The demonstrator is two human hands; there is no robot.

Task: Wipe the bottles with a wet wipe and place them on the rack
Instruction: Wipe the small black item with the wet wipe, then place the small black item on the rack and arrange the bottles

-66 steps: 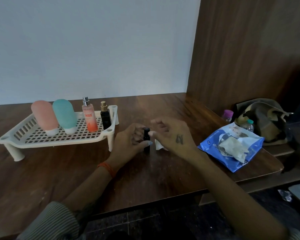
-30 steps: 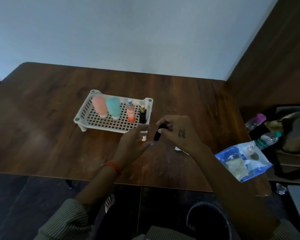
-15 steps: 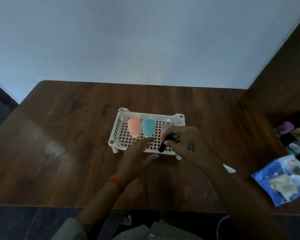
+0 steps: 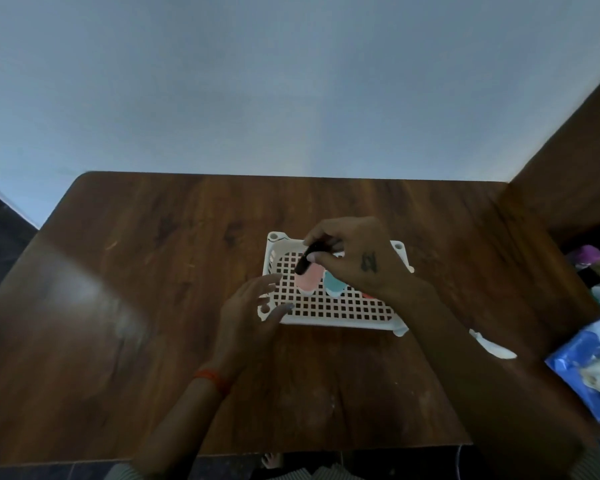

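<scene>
- Over the rack's far-left corner: small black bottle (image 4: 305,259) pinched between thumb and fingertips of right hand (image 4: 355,259), tilted, base pointing down toward the grid, not yet set down.
- Beside the white slotted rack (image 4: 340,315), at its near-left corner: left hand (image 4: 248,311) holding nothing, fingers loosely spread, fingertips at or just over the rim; contact cannot be told.
- On the rack already: pink squeeze bottle (image 4: 308,281) and teal squeeze bottle (image 4: 334,287), side by side; more bottles probably hidden beneath the right hand and wrist.
- Near the table's right edge: used white wipe (image 4: 492,346) lying flat, blue wet-wipe pack (image 4: 584,379) beyond it, well apart from the rack.
- Progress, as a judgement: wiping of the black bottle seems finished, with placing left; possibly the last bottle, as no other unwiped one shows on the table.
- Against half a second ago: right hand farther over the rack, now above the pink bottle rather than at the near rim; left hand left behind at the corner; camera tipped further down.
</scene>
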